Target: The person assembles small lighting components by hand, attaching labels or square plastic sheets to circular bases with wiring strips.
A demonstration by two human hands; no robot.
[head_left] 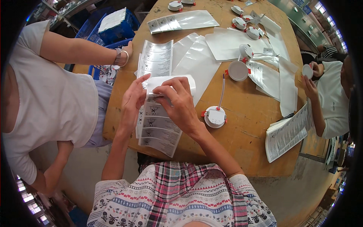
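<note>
Head view: a glossy silver label sheet printed with dark text and symbols (160, 137) is held at the centre of the frame, above the near-left part of a worn brown wooden table (242, 149). By the bare right hand (172, 94), the upper part of the sheet is pinched, thumb and fingers being pressed together on it, while its lower end is left hanging toward the table's near edge. The bare left hand (133, 100) is placed at the sheet's left edge with its upper finger extended; whether anything is gripped by its fingers cannot be told. Just beyond, a second silver printed sheet (155, 56) is laid flat, with glossy white backing papers (198, 62) spread to its right. Right of centre, a round white lamp with red clips and a pale cable (215, 116) is set down, and a white disc-shaped lamp (238, 70) is seen above it. A stack of printed silver sheets (285, 138) is placed at the lower right of the table. At the right edge of the frame, a small white disc (307, 71) is held by a co-worker in a white shirt (332, 96).
</note>
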